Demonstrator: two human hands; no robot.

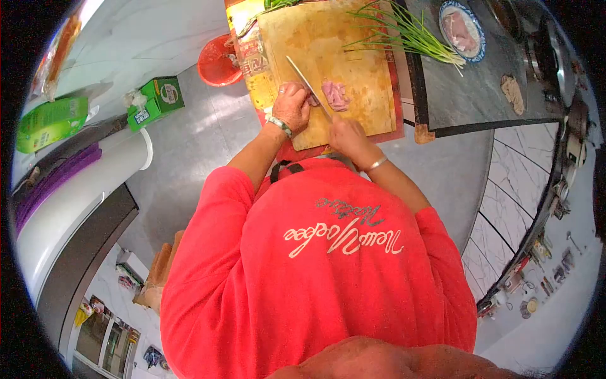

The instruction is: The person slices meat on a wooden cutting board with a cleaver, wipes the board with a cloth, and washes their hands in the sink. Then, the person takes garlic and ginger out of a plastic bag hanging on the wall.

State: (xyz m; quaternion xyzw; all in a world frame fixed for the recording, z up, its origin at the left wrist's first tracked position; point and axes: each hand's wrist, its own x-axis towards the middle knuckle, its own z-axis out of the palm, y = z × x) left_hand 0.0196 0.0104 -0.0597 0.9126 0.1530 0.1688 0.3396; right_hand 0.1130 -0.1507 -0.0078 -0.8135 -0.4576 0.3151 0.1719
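We take the worn wooden cutting board (369,79) as our landmark: a flat, stained, honey-yellow rectangle lying on a printed red-and-yellow covering (256,82). Near the board's middle sits a soft, moist-looking heap of pink meat slices (336,96), with the thin, straight metal blade of the knife (306,82) just to its left. Our right hand (348,136), at the board's near edge, is closed around the knife's handle, which it hides. Our left hand (294,104), on the board's left part, is narrow, fingers curled beside the blade over a bit of meat (313,100); we cannot tell whether it grips or only presses. Slim green scallions (416,41) stretch from the board's far right onto the smooth grey desk (467,95). Well right of the board, an oval-looking, blue-rimmed plate (480,41) bears pale meat. Left of the board, a red plastic basket (207,66) has contents we cannot make out. Greens (278,4) at the board's far edge are cropped.
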